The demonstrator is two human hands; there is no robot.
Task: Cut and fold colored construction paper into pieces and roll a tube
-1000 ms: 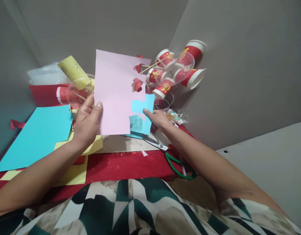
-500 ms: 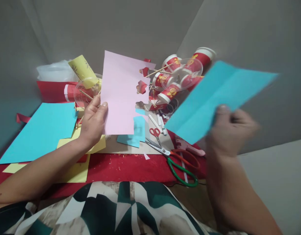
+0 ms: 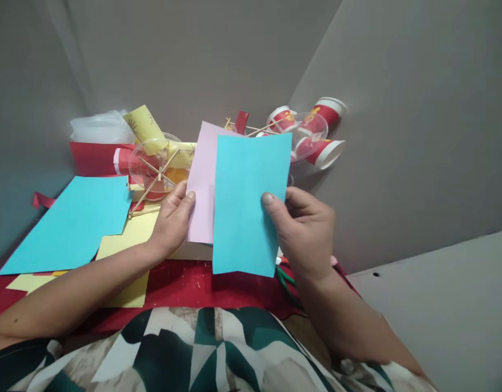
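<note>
My left hand (image 3: pixel 174 218) pinches the lower left edge of a pink sheet of paper (image 3: pixel 202 179), held up above the table. In front of it is a blue sheet of paper (image 3: pixel 249 207), which covers the pink sheet's right part. My right hand (image 3: pixel 306 228) grips the blue sheet by its right edge, thumb on the near face and fingers behind. A faint crease runs along the blue sheet. Behind my right wrist, the green handle (image 3: pixel 287 280) of a pair of scissors shows in part; the blades are hidden.
A large blue sheet (image 3: pixel 71 223) and yellow paper (image 3: pixel 128 294) lie at the left of the red-covered table (image 3: pixel 177 286). Behind are a clear plastic lid with sticks (image 3: pixel 159 173), red-and-white paper cups (image 3: pixel 328 111) and a pale plastic stack (image 3: pixel 102 128). Grey walls stand close behind.
My right hand has brought the blue sheet leftward and turned it upright, in front of the pink one. The pink sheet has moved slightly right and down in view. Both hands keep their hold.
</note>
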